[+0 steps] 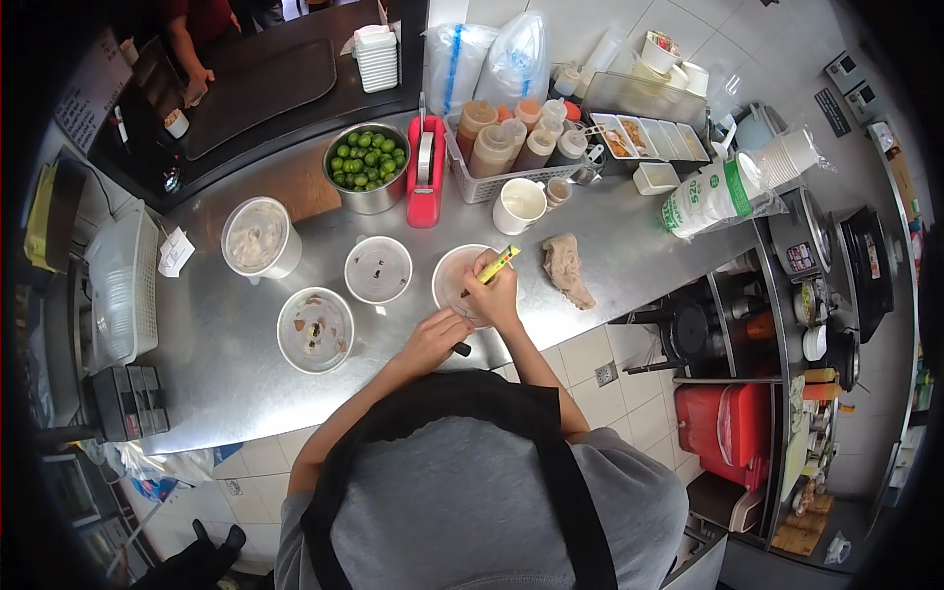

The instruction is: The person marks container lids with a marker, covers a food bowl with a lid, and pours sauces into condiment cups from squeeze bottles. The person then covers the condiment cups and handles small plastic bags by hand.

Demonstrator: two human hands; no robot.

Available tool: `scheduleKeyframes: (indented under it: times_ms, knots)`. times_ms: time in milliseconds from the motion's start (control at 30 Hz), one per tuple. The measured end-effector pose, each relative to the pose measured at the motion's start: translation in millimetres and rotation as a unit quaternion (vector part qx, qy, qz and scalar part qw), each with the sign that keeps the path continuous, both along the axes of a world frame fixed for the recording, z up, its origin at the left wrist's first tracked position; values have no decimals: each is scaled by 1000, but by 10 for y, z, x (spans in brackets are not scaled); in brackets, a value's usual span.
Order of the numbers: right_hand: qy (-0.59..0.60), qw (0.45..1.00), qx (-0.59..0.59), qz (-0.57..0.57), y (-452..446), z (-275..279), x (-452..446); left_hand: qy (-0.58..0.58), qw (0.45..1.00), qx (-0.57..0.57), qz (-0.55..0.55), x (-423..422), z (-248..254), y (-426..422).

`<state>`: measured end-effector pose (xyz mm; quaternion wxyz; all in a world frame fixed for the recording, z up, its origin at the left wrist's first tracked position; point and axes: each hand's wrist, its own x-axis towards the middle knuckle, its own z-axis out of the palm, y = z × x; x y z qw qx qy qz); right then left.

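My right hand [496,297] grips a yellow marker [500,263] pointed down at the lid of a round white tub [453,267]. The fingers partly cover that lid, and a dark mark shows on it. Against the tub's near rim rests my left hand [437,341], closed on a black marker cap [461,349]. To the left stand another lidded tub [379,268] with dark writing on top and a lidded tub [316,329] with brown bits showing through. A crumpled beige cloth [565,272] lies right of my right hand.
Behind are a steel pot of green limes [366,165], a red tape dispenser [425,177], a basket of sauce bottles [503,177] and a white cup [519,206]. A taller tub [261,239] stands left. Another person's hand [199,84] is across the counter.
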<state>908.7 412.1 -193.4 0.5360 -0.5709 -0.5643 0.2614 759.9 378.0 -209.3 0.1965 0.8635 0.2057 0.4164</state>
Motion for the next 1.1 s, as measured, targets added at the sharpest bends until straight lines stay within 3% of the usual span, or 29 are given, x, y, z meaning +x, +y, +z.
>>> scheduleKeyframes:
  times_ms: [567, 767, 1000, 1100]
  knots:
    - [-32, 999, 11, -23, 11, 5, -8, -3, 1000, -1, -1, 5, -12, 4]
    - [60, 998, 12, -14, 76, -52, 130, -2, 1000, 11, -1, 1, -2, 8]
    - [9, 1000, -20, 0, 45, 30, 158, -8, 1000, 19, -2, 12, 6, 7]
    - [57, 998, -4, -10, 78, -34, 180, -10, 1000, 19, -5, 7, 19, 14]
